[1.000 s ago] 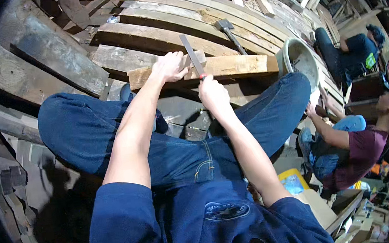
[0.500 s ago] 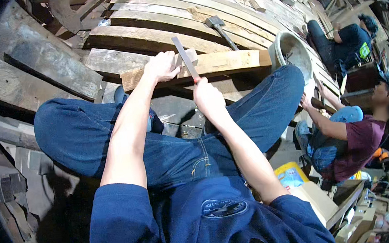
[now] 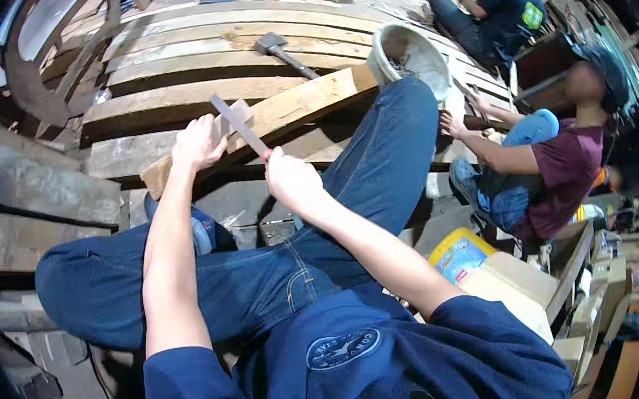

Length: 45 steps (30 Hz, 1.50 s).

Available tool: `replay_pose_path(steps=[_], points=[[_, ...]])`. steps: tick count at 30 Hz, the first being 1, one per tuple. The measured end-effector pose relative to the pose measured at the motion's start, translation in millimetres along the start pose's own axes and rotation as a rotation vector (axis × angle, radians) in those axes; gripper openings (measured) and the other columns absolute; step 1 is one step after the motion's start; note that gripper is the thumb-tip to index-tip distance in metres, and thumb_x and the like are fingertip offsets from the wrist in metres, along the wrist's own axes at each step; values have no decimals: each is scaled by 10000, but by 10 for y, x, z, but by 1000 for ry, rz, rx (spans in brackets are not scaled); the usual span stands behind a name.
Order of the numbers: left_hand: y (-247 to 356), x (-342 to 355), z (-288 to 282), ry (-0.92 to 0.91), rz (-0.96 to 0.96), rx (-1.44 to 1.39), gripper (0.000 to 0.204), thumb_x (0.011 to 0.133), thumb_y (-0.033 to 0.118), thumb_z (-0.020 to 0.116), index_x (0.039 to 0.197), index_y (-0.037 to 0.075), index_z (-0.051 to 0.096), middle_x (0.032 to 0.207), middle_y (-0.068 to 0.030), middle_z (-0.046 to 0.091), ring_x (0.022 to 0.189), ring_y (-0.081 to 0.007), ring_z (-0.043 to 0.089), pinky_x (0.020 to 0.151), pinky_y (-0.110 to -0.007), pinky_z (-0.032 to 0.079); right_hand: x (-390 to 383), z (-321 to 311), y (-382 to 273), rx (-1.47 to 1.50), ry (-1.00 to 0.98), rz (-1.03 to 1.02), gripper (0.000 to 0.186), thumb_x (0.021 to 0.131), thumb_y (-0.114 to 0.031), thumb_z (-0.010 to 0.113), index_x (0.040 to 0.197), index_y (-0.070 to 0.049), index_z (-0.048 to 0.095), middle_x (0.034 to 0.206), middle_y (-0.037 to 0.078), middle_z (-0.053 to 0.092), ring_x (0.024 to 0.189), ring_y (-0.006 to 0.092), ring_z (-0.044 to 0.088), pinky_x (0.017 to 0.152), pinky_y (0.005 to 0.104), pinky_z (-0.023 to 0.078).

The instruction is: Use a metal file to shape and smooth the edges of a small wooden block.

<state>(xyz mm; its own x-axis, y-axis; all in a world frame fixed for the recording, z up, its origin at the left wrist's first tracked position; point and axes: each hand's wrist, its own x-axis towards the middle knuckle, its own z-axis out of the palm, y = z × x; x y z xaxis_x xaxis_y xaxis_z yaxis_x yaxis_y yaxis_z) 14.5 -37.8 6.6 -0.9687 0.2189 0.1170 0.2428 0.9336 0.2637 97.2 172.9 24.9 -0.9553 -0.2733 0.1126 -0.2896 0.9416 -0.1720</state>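
Head view: a flat, straight grey blade (image 3: 240, 127), red where it meets the handle, slants across a small pale wood block (image 3: 243, 113) over a thick tan beam (image 3: 316, 99). The right hand (image 3: 291, 177) has its grip closed around the handle; the left hand (image 3: 199, 142) curls its grip tightly on the block.

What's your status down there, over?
Left hand holding block. Right hand gripping blade across block. Bucket by right end of beam.
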Motion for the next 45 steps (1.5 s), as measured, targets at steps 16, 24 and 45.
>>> replay_pose_path(steps=[16,24,45], points=[[-146,3,166,29,34,-1,367,829,284,622,1037,7,500,948,-233,591,930,-415,562,791,-507,459,37,-113,-171,177,-93,171,187,852,-142,535,951,15,555,796,175,678,705,279,692,617,387,555],[133,279,194,81,128,17,385,822,303,621,1053,23,494,963,-227,591,940,-411,566,777,-503,470,790,120,-79,112,-55,223,206,880,-171,522,970,-22,632,799,129,706,736,259,710,610,371,561],[136,119,43,88,71,-16,434,804,394,622,1021,32,524,1020,-182,613,974,-361,592,819,-476,496,-154,-78,115,-125,-7,111,128,893,-134,471,919,-14,508,710,169,656,610,291,683,522,390,562]])
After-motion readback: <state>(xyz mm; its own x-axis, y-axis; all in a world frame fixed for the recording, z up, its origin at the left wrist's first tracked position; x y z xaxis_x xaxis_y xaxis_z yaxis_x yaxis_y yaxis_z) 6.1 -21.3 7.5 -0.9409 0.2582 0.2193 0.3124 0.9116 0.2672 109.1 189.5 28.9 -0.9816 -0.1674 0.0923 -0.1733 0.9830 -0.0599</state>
